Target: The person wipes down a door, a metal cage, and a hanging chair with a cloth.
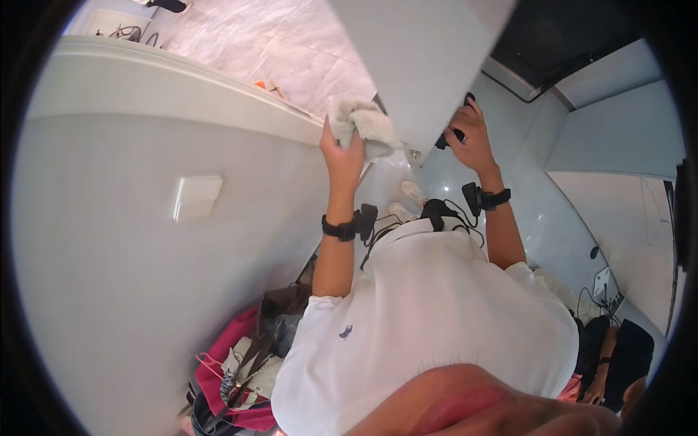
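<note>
My left hand (345,156) is closed around a bunched, pale grey cloth (369,129). The cloth is close to the narrow edge of a white door (429,58); whether it touches that edge I cannot tell. On the door's other side, my right hand (472,138) has its fingers wrapped round a black door handle (445,139), which is partly hidden by the hand. A metal latch part (415,154) shows at the door's edge, just below the cloth. Both wrists wear black straps with small devices and cables.
A white wall with a light switch (198,198) runs along my left. Bags (243,363) are piled by its foot. Beyond the doorway lies a marble-patterned floor (269,43). A large dark panel (563,43) stands at the upper right. Another person's arm (602,367) is behind me, lower right.
</note>
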Available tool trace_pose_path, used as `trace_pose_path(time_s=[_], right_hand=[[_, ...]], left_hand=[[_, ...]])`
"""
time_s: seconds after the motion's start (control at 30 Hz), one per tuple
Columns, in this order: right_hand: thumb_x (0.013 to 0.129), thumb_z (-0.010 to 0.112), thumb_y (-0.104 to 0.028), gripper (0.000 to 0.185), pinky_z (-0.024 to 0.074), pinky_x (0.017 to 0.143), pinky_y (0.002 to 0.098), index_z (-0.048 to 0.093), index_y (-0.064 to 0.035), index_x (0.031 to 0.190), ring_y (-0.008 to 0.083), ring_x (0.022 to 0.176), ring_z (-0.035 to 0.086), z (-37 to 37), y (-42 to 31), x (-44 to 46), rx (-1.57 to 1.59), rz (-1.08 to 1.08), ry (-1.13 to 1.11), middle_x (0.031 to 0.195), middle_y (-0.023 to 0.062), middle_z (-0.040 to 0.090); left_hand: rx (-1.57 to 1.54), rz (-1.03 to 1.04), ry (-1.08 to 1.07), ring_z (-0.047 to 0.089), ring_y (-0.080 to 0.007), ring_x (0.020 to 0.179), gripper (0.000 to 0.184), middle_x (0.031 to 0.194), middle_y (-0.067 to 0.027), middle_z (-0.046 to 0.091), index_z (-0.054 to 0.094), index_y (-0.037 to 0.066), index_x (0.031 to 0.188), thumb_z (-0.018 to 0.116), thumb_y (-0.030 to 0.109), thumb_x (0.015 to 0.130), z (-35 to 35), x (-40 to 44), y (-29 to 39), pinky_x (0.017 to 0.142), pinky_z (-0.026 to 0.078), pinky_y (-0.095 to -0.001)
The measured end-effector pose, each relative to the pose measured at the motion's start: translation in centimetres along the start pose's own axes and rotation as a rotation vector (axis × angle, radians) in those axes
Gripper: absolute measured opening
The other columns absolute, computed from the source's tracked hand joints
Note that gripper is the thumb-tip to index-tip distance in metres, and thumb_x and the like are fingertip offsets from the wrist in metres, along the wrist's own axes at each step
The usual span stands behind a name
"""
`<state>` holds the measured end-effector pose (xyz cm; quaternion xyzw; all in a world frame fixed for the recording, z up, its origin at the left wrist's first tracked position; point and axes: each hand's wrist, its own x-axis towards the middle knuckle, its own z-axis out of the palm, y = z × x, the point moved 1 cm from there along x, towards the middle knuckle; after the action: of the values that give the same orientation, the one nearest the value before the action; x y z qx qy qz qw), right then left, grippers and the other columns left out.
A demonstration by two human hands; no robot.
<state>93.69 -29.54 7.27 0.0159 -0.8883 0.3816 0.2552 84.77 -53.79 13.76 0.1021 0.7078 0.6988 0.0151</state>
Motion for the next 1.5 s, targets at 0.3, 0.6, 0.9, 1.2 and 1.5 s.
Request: trace_pose_path(time_s=[0.3, 0.6, 0.9, 1.2, 1.5], right_hand=[[0.074, 0.066, -0.003, 0.003, 0.04, 0.11, 0.0517, 0.063, -0.0019, 0.075, 0.0297, 0.089, 0.064, -0.9, 1.8, -2.4, -0.076, 0.026, 0.16, 0.079, 0.0128, 0.064], [0.083, 0.063, -0.013, 0.027, 0.0467, 0.094, 0.0439, 0.07, 0.0007, 0.106, 0.0386, 0.103, 0.063, -2.2, 5.1, -7.5, -0.116, 0.204, 0.248, 0.105, 0.0185, 0.071], [0.098, 0.049, -0.019, 0.025, 0.049, 0.082, 0.0395, 0.057, 0.0042, 0.104, 0.0272, 0.086, 0.057, -7.9, -8.7, -6.1, 0.087, -0.153, 0.878, 0.095, 0.0198, 0.061], [0.072, 0.074, 0.001, 0.028, 0.051, 0.078, 0.0364, 0.067, -0.0067, 0.099, 0.0289, 0.088, 0.063, -5.0, -13.7, -3.8, -0.426, -0.103, 0.572, 0.1, 0.0103, 0.066], [0.079, 0.071, -0.005, 0.033, 0.0477, 0.096, 0.0402, 0.068, -0.0074, 0.112, 0.0317, 0.118, 0.058, -2.7, -13.7, -3.7, -0.619, 0.033, 0.414, 0.131, 0.012, 0.06]], left_hand=[[0.395, -0.119, -0.472, 0.059, -0.0384, 0.097, 0.038, 0.101, -0.0194, 0.063, 0.063, 0.006, 0.113, 0.07, 0.013, 0.076, 4.6, -0.5, -2.2, 0.088, 0.048, -0.0445], [0.44, 0.07, -0.871, 0.06, -0.0367, 0.102, 0.035, 0.102, -0.0154, 0.065, 0.065, 0.009, 0.108, 0.074, 0.018, 0.076, 4.3, -4.7, -3.2, 0.088, 0.05, -0.044], [0.178, 0.305, -0.348, 0.058, -0.0388, 0.107, 0.04, 0.127, -0.0167, 0.06, 0.063, 0.002, 0.115, 0.075, 0.02, 0.081, 5.3, -4.1, -3.1, 0.09, 0.049, -0.047], [0.45, 0.617, -0.626, 0.054, -0.0391, 0.117, 0.055, 0.135, -0.0116, 0.058, 0.061, 0.003, 0.122, 0.079, 0.014, 0.07, 8.9, -4.6, -7.0, 0.098, 0.047, -0.0467], [0.463, 0.406, -0.711, 0.06, -0.0384, 0.111, 0.054, 0.133, -0.0123, 0.059, 0.059, 0.002, 0.126, 0.072, 0.028, 0.081, 11.1, -1.5, -7.2, 0.088, 0.052, -0.0463]])
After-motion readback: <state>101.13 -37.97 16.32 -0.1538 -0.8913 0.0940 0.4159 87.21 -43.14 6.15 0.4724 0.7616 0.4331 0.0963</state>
